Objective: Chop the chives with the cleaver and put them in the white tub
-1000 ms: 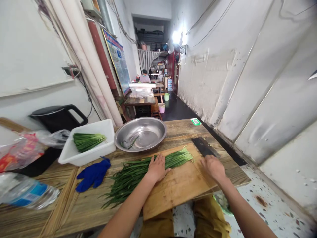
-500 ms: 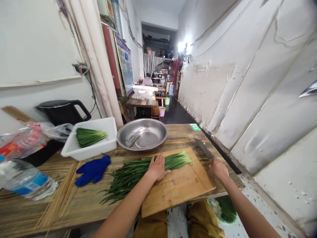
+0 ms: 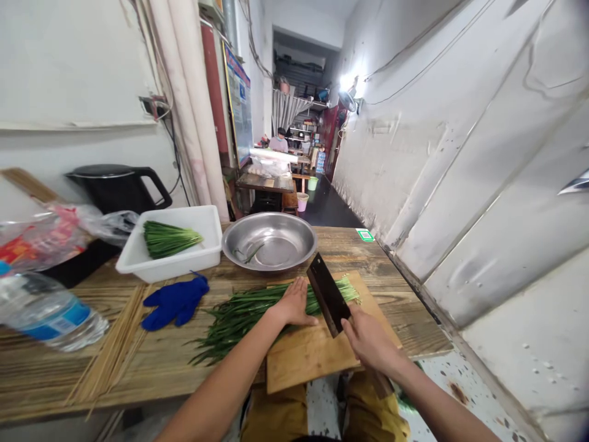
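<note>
A bunch of long green garlic chives [image 3: 243,316] lies across the wooden cutting board [image 3: 308,362], pale stem ends to the right, leaf tips spilling left onto the table. My left hand [image 3: 296,305] rests flat on the chives with its fingers stretched out and thumb apart, pressing them down. In my right hand [image 3: 370,337] is a cleaver [image 3: 330,291], its handle wrapped by my fingers. The dark blade is over the chives just right of my left hand. Whether its edge touches them I cannot tell.
A steel basin [image 3: 269,242] with a few green strands stands behind the board. To its left, a white tub [image 3: 165,270] holds more chives. A blue glove [image 3: 177,301], bamboo skewers [image 3: 110,350], a water bottle [image 3: 50,313] and a black kettle [image 3: 115,184] are on the left. A person [image 3: 278,142] sits far back.
My right hand has swung the cleaver left, from beside the board to over the chives. My left hand stays on the bunch. The view has shifted slightly.
</note>
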The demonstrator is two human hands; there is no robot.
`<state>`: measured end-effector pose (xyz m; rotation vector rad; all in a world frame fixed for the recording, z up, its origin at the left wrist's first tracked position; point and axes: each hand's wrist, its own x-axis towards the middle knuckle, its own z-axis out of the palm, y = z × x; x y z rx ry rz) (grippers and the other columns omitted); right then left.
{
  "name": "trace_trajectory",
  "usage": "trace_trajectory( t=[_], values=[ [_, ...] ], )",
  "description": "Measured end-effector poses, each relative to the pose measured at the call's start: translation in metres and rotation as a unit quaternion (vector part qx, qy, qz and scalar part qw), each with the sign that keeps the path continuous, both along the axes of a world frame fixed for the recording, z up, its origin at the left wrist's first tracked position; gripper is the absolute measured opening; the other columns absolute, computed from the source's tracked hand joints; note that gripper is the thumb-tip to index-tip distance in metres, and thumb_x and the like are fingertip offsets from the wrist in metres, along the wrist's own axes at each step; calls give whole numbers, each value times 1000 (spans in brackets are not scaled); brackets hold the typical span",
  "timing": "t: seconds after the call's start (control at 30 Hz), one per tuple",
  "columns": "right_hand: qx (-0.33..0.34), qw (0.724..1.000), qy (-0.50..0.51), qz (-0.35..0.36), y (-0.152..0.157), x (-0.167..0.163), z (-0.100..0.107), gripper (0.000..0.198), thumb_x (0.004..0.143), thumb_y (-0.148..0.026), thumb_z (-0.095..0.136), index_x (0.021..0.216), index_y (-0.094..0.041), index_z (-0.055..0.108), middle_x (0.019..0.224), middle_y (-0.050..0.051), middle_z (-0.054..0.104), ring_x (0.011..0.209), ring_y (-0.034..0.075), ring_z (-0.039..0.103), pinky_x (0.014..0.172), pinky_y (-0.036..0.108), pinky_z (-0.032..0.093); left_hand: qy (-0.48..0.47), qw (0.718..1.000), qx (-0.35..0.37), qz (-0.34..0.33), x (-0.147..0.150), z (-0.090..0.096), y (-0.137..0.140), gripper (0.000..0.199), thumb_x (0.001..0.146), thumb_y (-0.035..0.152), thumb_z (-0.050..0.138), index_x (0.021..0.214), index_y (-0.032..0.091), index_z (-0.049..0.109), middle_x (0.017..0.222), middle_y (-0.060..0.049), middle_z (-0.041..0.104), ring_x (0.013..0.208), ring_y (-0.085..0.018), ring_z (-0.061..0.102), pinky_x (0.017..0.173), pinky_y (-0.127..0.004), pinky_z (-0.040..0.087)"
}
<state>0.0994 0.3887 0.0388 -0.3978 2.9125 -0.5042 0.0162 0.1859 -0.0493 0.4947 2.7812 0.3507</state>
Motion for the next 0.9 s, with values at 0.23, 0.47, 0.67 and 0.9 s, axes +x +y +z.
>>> trace_trajectory(
  t=[0.23, 0.47, 0.67, 0.9],
  values=[
    [53, 998, -28, 10, -11, -1, 3, 30, 97, -21, 35, 112, -5, 55, 102, 21, 69, 98, 29, 66, 82, 33, 43, 46, 997, -53, 41, 11, 2, 2, 122, 72, 73, 56, 152, -7, 10, 161, -23, 5, 151, -32, 2, 123, -44, 1],
    [63, 997, -30, 19, -17, 0, 8, 27, 97, -21, 34, 109, -7, 54, 99, 19, 69, 95, 28, 66, 79, 32, 42, 39, 997, -47, 44, 9, -4, -1, 108, 79, 69, 50, 152, -3, 18, 161, -21, 10, 151, -30, 7, 123, -41, 7],
    [73, 997, -34, 17, -21, 0, 10, 25, 98, -21, 35, 108, -8, 53, 100, 19, 69, 96, 26, 66, 80, 31, 42, 31, 997, -56, 40, 8, -2, -1, 109, 80, 69, 51, 152, -5, 15, 161, -22, 8, 151, -31, 5, 123, -41, 7],
    [103, 994, -36, 15, -29, -1, 15, 26, 98, -21, 34, 108, -8, 55, 103, 20, 69, 97, 28, 67, 81, 34, 46, 21, 997, -60, 40, 9, 4, 0, 105, 81, 64, 51, 152, -5, 16, 161, -23, 10, 151, -32, 7, 123, -42, 7]
  ],
)
